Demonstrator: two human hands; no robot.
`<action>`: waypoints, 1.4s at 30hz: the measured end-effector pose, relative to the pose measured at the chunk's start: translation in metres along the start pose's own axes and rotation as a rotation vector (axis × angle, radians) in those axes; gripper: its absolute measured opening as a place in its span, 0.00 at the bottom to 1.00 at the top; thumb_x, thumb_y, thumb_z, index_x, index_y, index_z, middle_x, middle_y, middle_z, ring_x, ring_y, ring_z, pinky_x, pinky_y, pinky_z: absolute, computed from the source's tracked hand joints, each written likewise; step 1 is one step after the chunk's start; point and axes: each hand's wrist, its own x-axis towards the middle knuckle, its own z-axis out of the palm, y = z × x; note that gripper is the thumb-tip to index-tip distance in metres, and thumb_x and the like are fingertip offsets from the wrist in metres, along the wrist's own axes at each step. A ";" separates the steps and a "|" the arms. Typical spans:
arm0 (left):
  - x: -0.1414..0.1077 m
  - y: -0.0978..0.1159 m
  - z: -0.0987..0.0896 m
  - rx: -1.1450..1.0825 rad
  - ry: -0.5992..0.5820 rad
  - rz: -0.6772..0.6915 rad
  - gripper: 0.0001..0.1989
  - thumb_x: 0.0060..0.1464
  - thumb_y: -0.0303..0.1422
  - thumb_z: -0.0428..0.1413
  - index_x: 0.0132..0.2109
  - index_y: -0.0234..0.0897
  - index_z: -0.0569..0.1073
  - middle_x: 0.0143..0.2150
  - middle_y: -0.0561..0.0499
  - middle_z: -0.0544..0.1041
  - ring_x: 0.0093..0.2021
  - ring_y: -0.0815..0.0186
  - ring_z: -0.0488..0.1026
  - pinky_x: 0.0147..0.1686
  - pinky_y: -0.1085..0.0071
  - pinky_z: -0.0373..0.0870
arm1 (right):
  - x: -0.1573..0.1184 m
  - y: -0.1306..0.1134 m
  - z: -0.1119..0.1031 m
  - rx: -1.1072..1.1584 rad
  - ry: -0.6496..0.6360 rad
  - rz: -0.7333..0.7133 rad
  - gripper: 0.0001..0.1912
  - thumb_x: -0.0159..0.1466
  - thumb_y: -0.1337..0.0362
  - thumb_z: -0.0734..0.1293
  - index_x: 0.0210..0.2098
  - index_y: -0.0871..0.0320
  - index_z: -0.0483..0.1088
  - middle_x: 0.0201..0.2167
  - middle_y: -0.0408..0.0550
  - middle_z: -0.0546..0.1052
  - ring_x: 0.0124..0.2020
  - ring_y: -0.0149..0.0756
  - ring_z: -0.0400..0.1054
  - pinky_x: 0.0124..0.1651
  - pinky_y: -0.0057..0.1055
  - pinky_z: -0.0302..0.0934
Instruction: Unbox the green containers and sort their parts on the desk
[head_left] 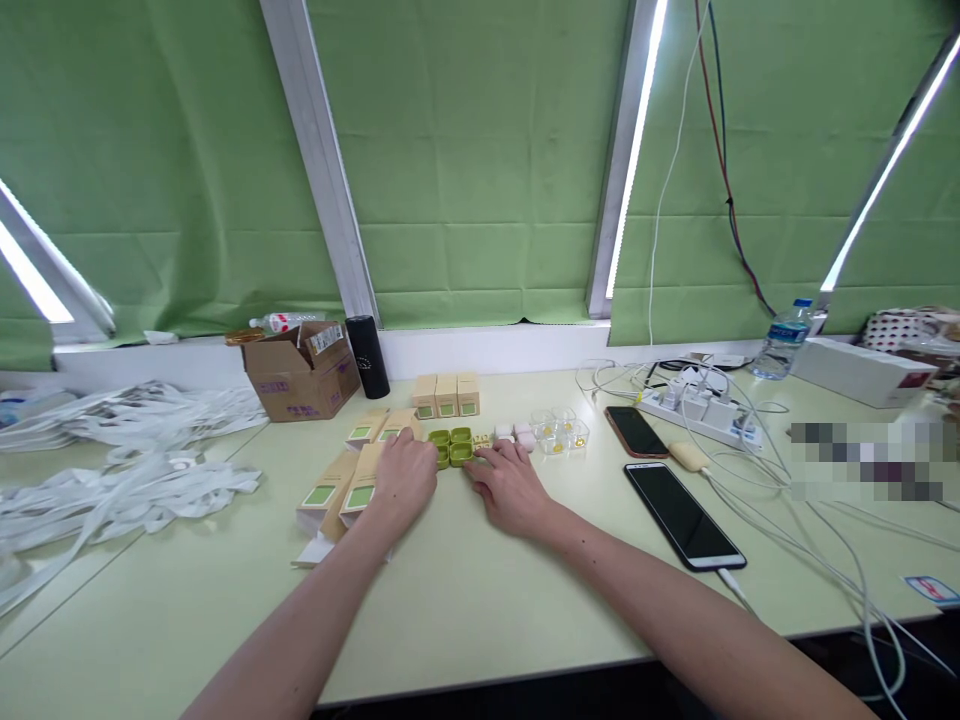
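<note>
Olive-green containers [460, 452]: plastic, slight sheen. Clear cups [555, 434]: glossy transparent plastic. Small kraft boxes [365, 472]: paperboard, matt. Larger carton [300, 380]: cardboard, matt. Tabletop [450, 610]: smooth, faint sheen. Window blinds [480, 170]: cloth, matt, creased. White straps [142, 490]: cloth, matt. Black cylinder [367, 358]: matt, material unclear. White-framed phone [684, 512]: smooth glossy screen. Power strip [701, 413]: white plastic. Water bottle [782, 342]: clear shiny plastic.
</note>
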 end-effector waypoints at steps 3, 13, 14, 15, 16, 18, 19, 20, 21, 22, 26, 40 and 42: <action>0.000 -0.001 0.001 -0.011 0.002 -0.010 0.12 0.56 0.27 0.55 0.27 0.37 0.80 0.31 0.29 0.80 0.49 0.40 0.72 0.50 0.52 0.61 | 0.000 -0.001 -0.002 0.002 0.002 -0.001 0.13 0.69 0.70 0.68 0.51 0.51 0.77 0.51 0.51 0.78 0.54 0.49 0.61 0.52 0.43 0.54; 0.001 -0.002 0.004 -0.041 -0.013 -0.080 0.08 0.56 0.32 0.58 0.33 0.37 0.82 0.34 0.33 0.81 0.55 0.42 0.71 0.57 0.52 0.62 | -0.003 -0.003 -0.006 -0.070 -0.042 -0.059 0.08 0.68 0.68 0.67 0.33 0.58 0.77 0.32 0.50 0.78 0.37 0.40 0.66 0.37 0.35 0.50; 0.001 -0.002 0.003 -0.031 -0.021 -0.081 0.09 0.56 0.32 0.58 0.34 0.37 0.83 0.35 0.33 0.82 0.55 0.42 0.71 0.57 0.52 0.62 | -0.004 -0.005 -0.008 -0.069 -0.085 -0.053 0.10 0.68 0.67 0.66 0.31 0.58 0.76 0.30 0.49 0.78 0.32 0.37 0.65 0.33 0.35 0.47; 0.001 -0.001 0.003 -0.019 -0.028 -0.079 0.09 0.56 0.32 0.58 0.35 0.36 0.83 0.36 0.33 0.82 0.55 0.42 0.71 0.57 0.52 0.62 | -0.005 -0.007 -0.010 -0.066 -0.127 -0.043 0.11 0.69 0.66 0.65 0.31 0.58 0.76 0.28 0.48 0.78 0.29 0.35 0.64 0.31 0.35 0.43; 0.001 -0.001 0.002 -0.005 -0.036 -0.076 0.09 0.56 0.32 0.58 0.35 0.36 0.83 0.36 0.33 0.82 0.55 0.43 0.72 0.57 0.52 0.62 | -0.006 -0.009 -0.012 -0.061 -0.162 -0.032 0.13 0.70 0.65 0.64 0.30 0.58 0.75 0.27 0.47 0.79 0.26 0.33 0.63 0.30 0.35 0.40; 0.001 -0.001 0.001 0.028 -0.048 -0.065 0.09 0.57 0.31 0.57 0.36 0.36 0.83 0.37 0.33 0.82 0.55 0.43 0.72 0.57 0.52 0.62 | -0.007 -0.013 -0.015 -0.052 -0.211 -0.028 0.14 0.71 0.63 0.63 0.30 0.58 0.74 0.27 0.46 0.80 0.24 0.32 0.63 0.30 0.34 0.37; 0.001 -0.001 0.000 0.046 -0.053 -0.057 0.10 0.57 0.30 0.57 0.36 0.36 0.83 0.37 0.32 0.82 0.55 0.42 0.72 0.56 0.52 0.62 | -0.008 -0.015 -0.017 -0.051 -0.228 -0.032 0.14 0.71 0.63 0.63 0.30 0.58 0.74 0.28 0.46 0.80 0.24 0.31 0.64 0.30 0.34 0.37; 0.000 0.000 -0.001 0.064 -0.056 -0.049 0.10 0.58 0.30 0.56 0.36 0.35 0.83 0.37 0.32 0.82 0.55 0.42 0.72 0.55 0.52 0.63 | -0.008 -0.016 -0.019 -0.052 -0.240 -0.034 0.14 0.71 0.63 0.63 0.30 0.57 0.74 0.28 0.46 0.81 0.25 0.31 0.65 0.30 0.34 0.37; 0.000 0.000 -0.001 0.081 -0.058 -0.041 0.10 0.58 0.30 0.56 0.36 0.35 0.83 0.37 0.32 0.82 0.54 0.42 0.73 0.54 0.52 0.63 | -0.007 -0.017 -0.020 -0.052 -0.249 -0.034 0.14 0.71 0.63 0.62 0.31 0.57 0.74 0.29 0.46 0.81 0.25 0.31 0.66 0.30 0.34 0.37; 0.000 0.000 -0.002 0.097 -0.059 -0.035 0.10 0.58 0.29 0.56 0.36 0.35 0.83 0.37 0.31 0.82 0.54 0.42 0.73 0.54 0.52 0.63 | -0.007 -0.017 -0.021 -0.053 -0.257 -0.033 0.13 0.71 0.63 0.62 0.31 0.57 0.74 0.29 0.46 0.82 0.25 0.31 0.67 0.30 0.34 0.37; 0.000 0.002 -0.005 0.136 -0.057 -0.017 0.11 0.59 0.29 0.55 0.36 0.33 0.83 0.37 0.31 0.82 0.53 0.41 0.73 0.52 0.53 0.64 | -0.006 -0.017 -0.023 -0.050 -0.273 -0.025 0.11 0.71 0.63 0.63 0.33 0.56 0.73 0.30 0.45 0.82 0.26 0.32 0.68 0.30 0.33 0.37; 0.001 -0.002 -0.043 0.066 0.348 -0.024 0.19 0.67 0.34 0.48 0.37 0.39 0.83 0.33 0.39 0.81 0.44 0.47 0.72 0.43 0.55 0.62 | -0.005 -0.015 -0.028 -0.025 -0.312 -0.027 0.08 0.70 0.65 0.63 0.37 0.55 0.74 0.32 0.46 0.83 0.28 0.33 0.70 0.31 0.33 0.41; 0.003 0.000 -0.051 0.037 0.397 -0.001 0.19 0.67 0.34 0.48 0.38 0.39 0.82 0.34 0.39 0.82 0.45 0.47 0.70 0.43 0.54 0.61 | -0.005 -0.015 -0.028 -0.025 -0.318 -0.026 0.07 0.69 0.65 0.64 0.37 0.55 0.74 0.33 0.45 0.83 0.29 0.34 0.71 0.31 0.33 0.41</action>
